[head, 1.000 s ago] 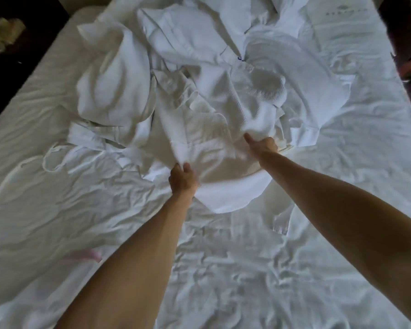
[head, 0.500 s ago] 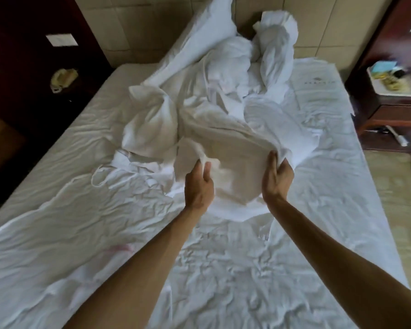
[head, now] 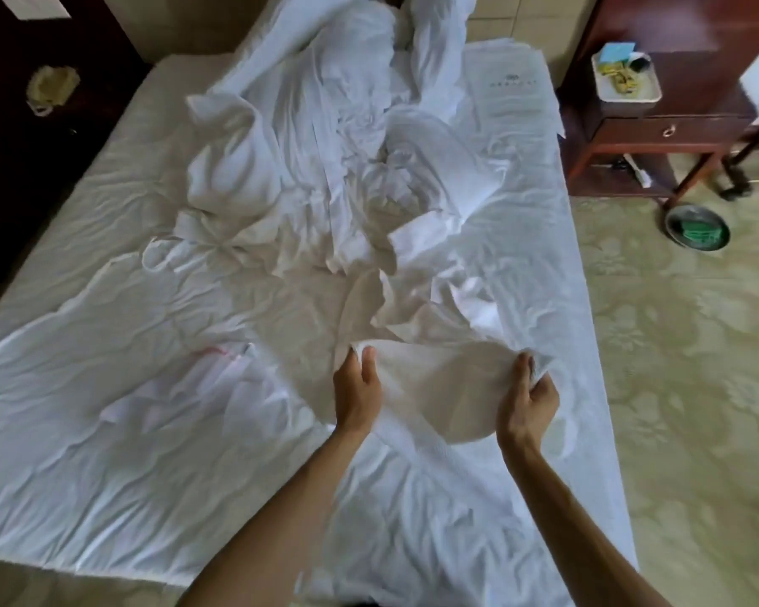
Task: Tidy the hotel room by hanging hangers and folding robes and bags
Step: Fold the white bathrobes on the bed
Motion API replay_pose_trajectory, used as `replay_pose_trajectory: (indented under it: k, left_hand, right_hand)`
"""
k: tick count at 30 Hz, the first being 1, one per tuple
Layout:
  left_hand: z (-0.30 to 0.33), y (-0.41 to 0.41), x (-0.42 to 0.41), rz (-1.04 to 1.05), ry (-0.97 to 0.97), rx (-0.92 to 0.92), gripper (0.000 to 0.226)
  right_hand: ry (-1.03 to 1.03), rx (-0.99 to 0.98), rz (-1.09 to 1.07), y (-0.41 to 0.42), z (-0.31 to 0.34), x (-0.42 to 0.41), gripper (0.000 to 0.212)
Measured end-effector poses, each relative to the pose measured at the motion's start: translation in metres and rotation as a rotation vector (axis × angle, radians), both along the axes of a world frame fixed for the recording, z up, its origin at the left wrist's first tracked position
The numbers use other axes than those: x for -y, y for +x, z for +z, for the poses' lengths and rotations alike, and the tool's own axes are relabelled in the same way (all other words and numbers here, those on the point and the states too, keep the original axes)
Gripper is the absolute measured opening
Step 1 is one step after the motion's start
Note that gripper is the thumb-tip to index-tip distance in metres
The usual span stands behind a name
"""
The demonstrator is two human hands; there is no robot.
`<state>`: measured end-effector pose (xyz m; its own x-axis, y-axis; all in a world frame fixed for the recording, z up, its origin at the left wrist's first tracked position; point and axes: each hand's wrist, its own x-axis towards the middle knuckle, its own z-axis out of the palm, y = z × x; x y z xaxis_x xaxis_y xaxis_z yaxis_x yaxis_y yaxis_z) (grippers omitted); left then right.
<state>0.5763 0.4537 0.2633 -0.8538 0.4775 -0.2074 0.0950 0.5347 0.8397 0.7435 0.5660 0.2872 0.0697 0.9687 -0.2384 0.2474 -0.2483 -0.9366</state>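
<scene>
A white robe trails from the crumpled heap down the middle of the bed. My left hand pinches one edge of the robe's near end, and my right hand grips the other edge. The cloth between them billows, slightly blurred, just above the sheet. A second white robe with its belt lies bunched further back on the left. A flat white printed bag lies at the bed's far right corner.
A dark wooden nightstand with a white tray stands right of the bed. A metal bowl sits on the patterned carpet. Dark furniture runs along the left, bearing a crumpled yellowish item. Pillows and duvet pile at the headboard.
Both hands have pulled the robe's end out of the heap and toward me, spreading apart. The view has drawn back, showing more of the bed and floor.
</scene>
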Motion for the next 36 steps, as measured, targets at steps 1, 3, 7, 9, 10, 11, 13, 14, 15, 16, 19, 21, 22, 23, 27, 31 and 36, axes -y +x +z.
replay_pose_trajectory:
  k: [1, 3, 7, 9, 10, 11, 13, 14, 15, 16, 19, 21, 22, 23, 27, 31, 36]
  left_hand:
    - [-0.026, 0.008, 0.016, 0.026, -0.067, 0.058, 0.038]
    - [-0.079, 0.017, 0.055, 0.093, -0.216, 0.127, 0.045]
    - [-0.173, 0.025, 0.142, 0.217, -0.551, 0.245, 0.047]
    - [-0.203, 0.029, 0.167, 0.217, -0.633, 0.297, 0.045]
    - [-0.212, 0.030, 0.174, 0.201, -0.653, 0.308, 0.043]
    - [-0.218, 0.030, 0.176, 0.178, -0.662, 0.311, 0.041]
    - [-0.224, 0.027, 0.172, 0.133, -0.670, 0.309, 0.040]
    - [-0.224, 0.025, 0.168, 0.114, -0.674, 0.311, 0.041]
    - [-0.222, 0.022, 0.164, 0.107, -0.680, 0.315, 0.041]
    - [-0.219, 0.020, 0.160, 0.111, -0.690, 0.314, 0.041]
    - [-0.204, 0.011, 0.144, 0.174, -0.686, 0.222, 0.047]
    - [-0.199, 0.006, 0.130, 0.093, -0.659, 0.051, 0.056]
    - [-0.198, 0.004, 0.121, 0.005, -0.637, -0.035, 0.059]
    - [-0.199, 0.004, 0.110, -0.091, -0.602, -0.108, 0.059]
    - [-0.218, 0.014, 0.050, -0.415, -0.468, -0.326, 0.063]
    - [-0.254, 0.036, -0.007, -0.578, -0.412, -0.423, 0.077]
    - [-0.287, 0.051, -0.017, -0.532, -0.362, -0.454, 0.022]
  right_hand:
    - [-0.054, 0.067, -0.017, 0.020, -0.027, 0.005, 0.045]
    - [-0.163, 0.226, -0.058, 0.061, -0.079, 0.015, 0.051]
    - [-0.401, 0.495, -0.043, 0.137, -0.168, 0.035, 0.061]
    - [-0.498, 0.545, 0.053, 0.158, -0.196, 0.043, 0.058]
    - [-0.525, 0.558, 0.104, 0.165, -0.207, 0.046, 0.056]
    - [-0.538, 0.568, 0.148, 0.168, -0.213, 0.048, 0.055]
    - [-0.522, 0.569, 0.201, 0.166, -0.216, 0.048, 0.053]
    - [-0.509, 0.563, 0.211, 0.161, -0.214, 0.047, 0.055]
    - [-0.499, 0.569, 0.215, 0.156, -0.210, 0.045, 0.058]
    - [-0.484, 0.597, 0.197, 0.150, -0.204, 0.045, 0.061]
    - [-0.331, 0.722, -0.026, 0.131, -0.182, 0.042, 0.055]
    - [-0.196, 0.680, -0.127, 0.116, -0.169, 0.041, 0.044]
    - [-0.127, 0.662, -0.101, 0.107, -0.165, 0.040, 0.041]
    - [-0.065, 0.656, -0.037, 0.098, -0.165, 0.037, 0.038]
    - [0.193, 0.683, 0.284, 0.050, -0.190, 0.012, 0.020]
    - [0.313, 0.802, 0.612, -0.005, -0.246, -0.032, 0.048]
    - [0.223, 0.821, 0.923, -0.070, -0.294, -0.052, 0.049]
